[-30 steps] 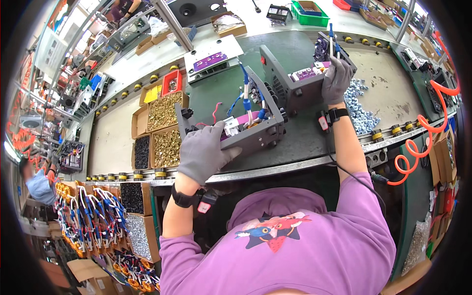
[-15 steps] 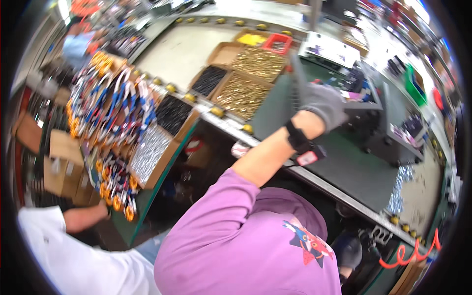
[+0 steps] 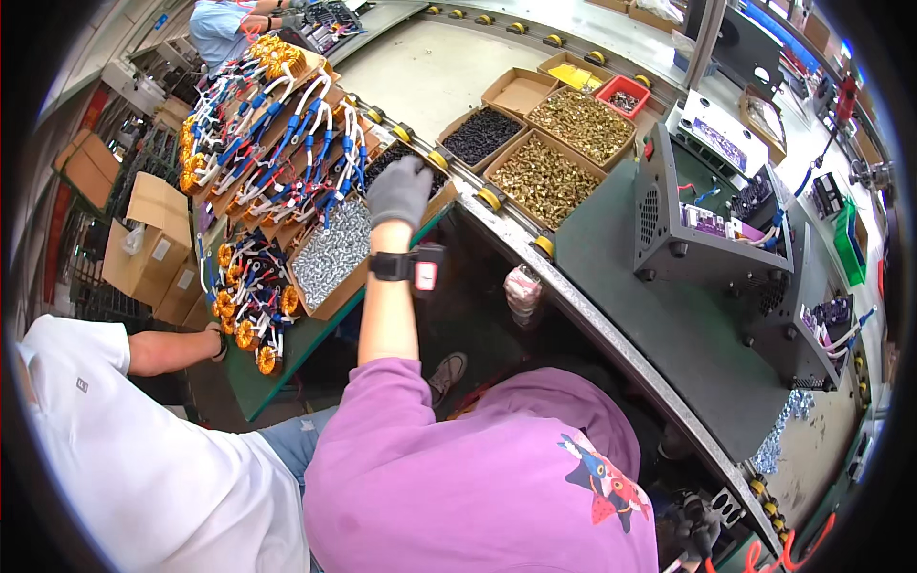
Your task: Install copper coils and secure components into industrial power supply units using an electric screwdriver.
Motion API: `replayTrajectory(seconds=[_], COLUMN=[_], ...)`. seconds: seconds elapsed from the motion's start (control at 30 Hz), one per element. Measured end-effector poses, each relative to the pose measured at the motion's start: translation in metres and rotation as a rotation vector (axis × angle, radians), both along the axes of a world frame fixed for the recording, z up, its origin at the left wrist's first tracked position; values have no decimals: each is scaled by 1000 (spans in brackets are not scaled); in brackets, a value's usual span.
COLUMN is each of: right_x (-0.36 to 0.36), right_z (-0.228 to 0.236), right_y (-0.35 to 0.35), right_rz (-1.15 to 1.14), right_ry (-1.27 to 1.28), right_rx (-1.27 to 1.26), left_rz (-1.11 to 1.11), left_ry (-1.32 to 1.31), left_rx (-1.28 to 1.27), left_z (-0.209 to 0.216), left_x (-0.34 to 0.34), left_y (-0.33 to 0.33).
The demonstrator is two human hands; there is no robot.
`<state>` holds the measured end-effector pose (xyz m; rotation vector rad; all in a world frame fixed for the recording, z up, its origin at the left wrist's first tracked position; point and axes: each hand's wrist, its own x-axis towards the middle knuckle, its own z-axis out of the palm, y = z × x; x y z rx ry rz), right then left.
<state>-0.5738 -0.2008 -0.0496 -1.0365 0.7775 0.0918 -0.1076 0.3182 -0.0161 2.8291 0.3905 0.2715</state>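
My left hand (image 3: 399, 191), in a grey glove with a black band at the wrist, reaches over a box of black screws (image 3: 387, 160) at the front left. Its fingers point away and down, so their tips are hidden. Beside that box lies another of silvery screws (image 3: 332, 253). Low at the right edge of my purple top, my right hand (image 3: 700, 530) shows as a small dark-gloved shape. A metal tool part (image 3: 728, 506) is close to it; whether the hand holds anything cannot be made out.
Open boxes of brass-coloured screws (image 3: 544, 180) and black screws (image 3: 482, 136) stand beyond the roller rail. Dark metal cases (image 3: 702, 224) with circuit boards sit on a green mat (image 3: 621, 286). Wired orange coils (image 3: 277, 172) are piled at left. A co-worker in white (image 3: 143, 449) is close by.
My left hand has moved left from the dark metal case to the box of black screws. The view has shifted, and my right hand now shows lower, nearer the bottom edge.
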Motion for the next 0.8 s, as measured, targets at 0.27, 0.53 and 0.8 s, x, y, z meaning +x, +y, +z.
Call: replayTrajectory(seconds=[0.27, 0.53, 0.8], right_x=[3, 110, 127], right_z=[35, 23, 9], right_y=[8, 43, 36], right_rz=[208, 132, 226], right_ry=[-127, -246, -220], right_rx=[149, 76, 42], left_rz=[-168, -99, 108], left_ry=[247, -34, -314], left_rx=[78, -23, -1938], left_z=[-34, -64, -50], left_x=[14, 36, 20], left_y=[41, 65, 87])
